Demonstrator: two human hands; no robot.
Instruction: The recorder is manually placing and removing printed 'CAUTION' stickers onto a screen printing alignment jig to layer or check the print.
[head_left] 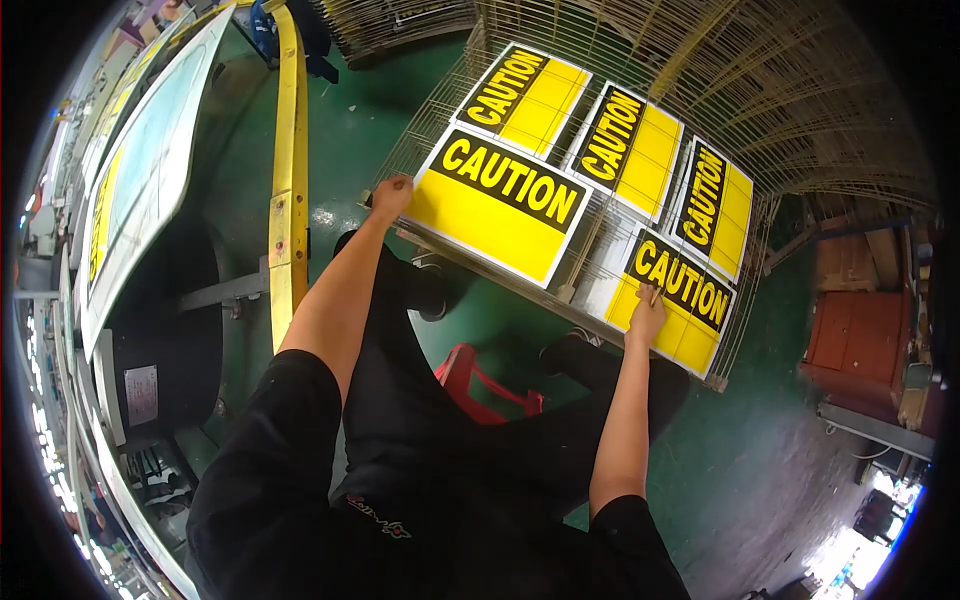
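Several yellow-and-black printed sheets lie in two rows on a wire drying rack [590, 245] before me. My left hand [393, 198] is closed at the left edge of the front-left sheet [490, 232]. No wires cross that sheet, while thin wires run over the others. Over the front-right sheet [690, 335] is my right hand [648, 318], its fingers pinched together near the black band. What it pinches, a wire or something small, is too fine to tell. Behind lie the back-left sheet [555, 105], the back-middle sheet [645, 165] and the back-right sheet [730, 225].
Raised wire shelves [780, 90] fan out behind the rack. A yellow metal beam [290, 170] stands left, beside a large pale panel [160, 165]. Between my legs is a red stool [458, 378]. Reddish-brown boxes [855, 340] stand right on the green floor [700, 450].
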